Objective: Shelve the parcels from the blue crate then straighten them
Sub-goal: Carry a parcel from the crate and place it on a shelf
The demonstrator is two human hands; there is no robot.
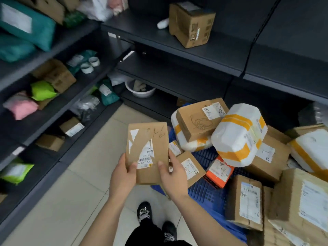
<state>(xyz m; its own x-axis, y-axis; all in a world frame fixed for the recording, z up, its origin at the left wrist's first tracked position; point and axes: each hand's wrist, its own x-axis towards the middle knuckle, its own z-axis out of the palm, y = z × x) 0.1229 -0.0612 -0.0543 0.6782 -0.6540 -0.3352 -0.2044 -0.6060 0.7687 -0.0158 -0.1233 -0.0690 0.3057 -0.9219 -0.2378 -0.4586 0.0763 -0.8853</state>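
A parcel storeroom with a pale tiled floor (79,183) and dark metal shelves: one run down the left (53,110) partly filled with soft mailers and small boxes, and another run ahead (177,50) that is mostly bare, with a lone cardboard box (191,23) on an upper level. At the right, a blue crate (204,192) sits on the floor, heaped with boxes and white tape-wrapped parcels.

The person holds a flat cardboard parcel (147,150) in the air over the floor, just left of the crate, label facing up. The left grip (122,176) clasps its lower left edge, with the thumb on top beside the barcode label. The right grip (173,176) clasps the lower right edge, thumb on top and fingers underneath. Both forearms reach forward from the bottom of the view, and the parcel tilts slightly away.

The step in hand appears to be reading the parcel and choosing its shelf. A handwritten mark near the top probably says where it belongs, so it is worth checking first. Then keep both grips on, slide the parcel flat into an open gap, and square its edge to the shelf front.
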